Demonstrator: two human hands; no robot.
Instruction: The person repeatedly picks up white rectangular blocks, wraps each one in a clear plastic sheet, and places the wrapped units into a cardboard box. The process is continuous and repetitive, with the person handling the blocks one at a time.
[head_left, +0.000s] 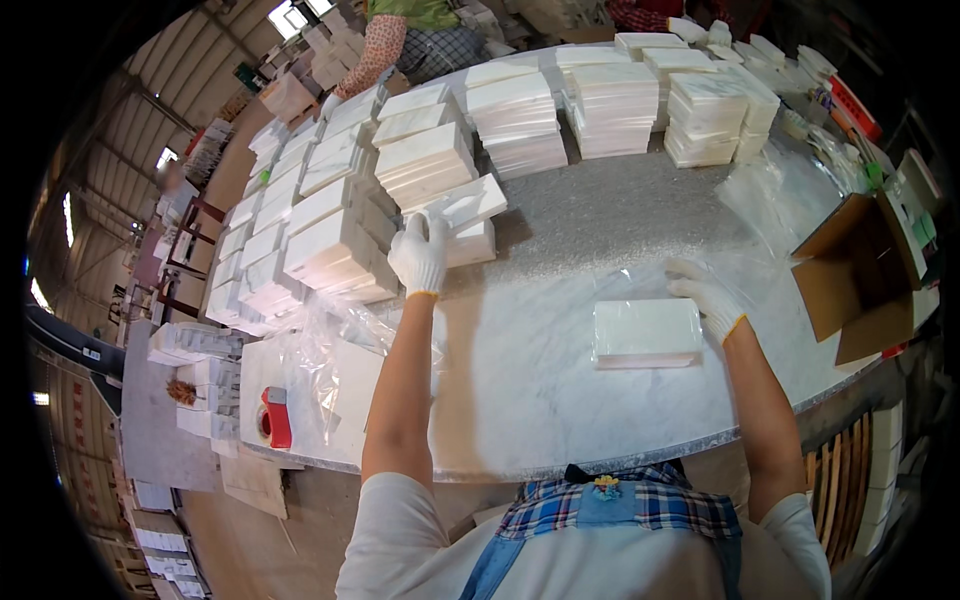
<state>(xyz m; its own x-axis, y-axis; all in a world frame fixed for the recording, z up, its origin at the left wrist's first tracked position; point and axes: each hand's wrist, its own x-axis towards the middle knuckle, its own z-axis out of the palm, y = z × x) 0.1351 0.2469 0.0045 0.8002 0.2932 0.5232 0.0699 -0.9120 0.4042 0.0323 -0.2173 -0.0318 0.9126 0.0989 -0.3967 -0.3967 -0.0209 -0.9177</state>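
My left hand (418,258), in a white knit glove, grips the left edge of a white, grey-veined marble tile (470,203). That tile lies at an angle over a low pile of tiles (473,245). My right hand (706,298), gloved the same way, has its fingers apart at the far right corner of a small tile stack (648,332). This stack looks glossy, as if wrapped in clear film, and lies flat on the pale marble slab tabletop (540,400). Whether the right fingertips press on it I cannot tell.
Tall tile stacks (345,245) crowd the left, with more stacks (615,110) along the far side. Clear plastic film (770,205) and an open cardboard box (855,270) are at right. A red tape dispenser (277,417) sits front left. Co-workers (420,40) stand across the table.
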